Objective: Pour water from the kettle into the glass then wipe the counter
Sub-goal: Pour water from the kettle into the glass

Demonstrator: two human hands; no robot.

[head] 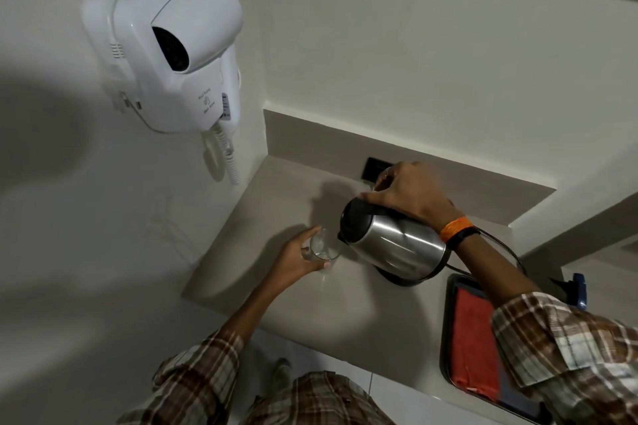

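Observation:
A steel kettle (393,245) with a black lid is tilted to the left, its spout right at the rim of a clear glass (322,247). My right hand (411,195) grips the kettle's handle from above. My left hand (297,260) is wrapped around the glass, which stands on the beige counter (345,314). The kettle's black base (400,278) lies under it on the counter. A red cloth (474,345) lies folded on a dark tray (445,338) at the right.
A white wall-mounted hair dryer (172,45) with a coiled cord hangs on the left wall above the counter's corner. A black socket plate (374,167) sits in the backsplash behind the kettle. A blue object (580,288) stands beyond the tray. The kettle's cord runs right.

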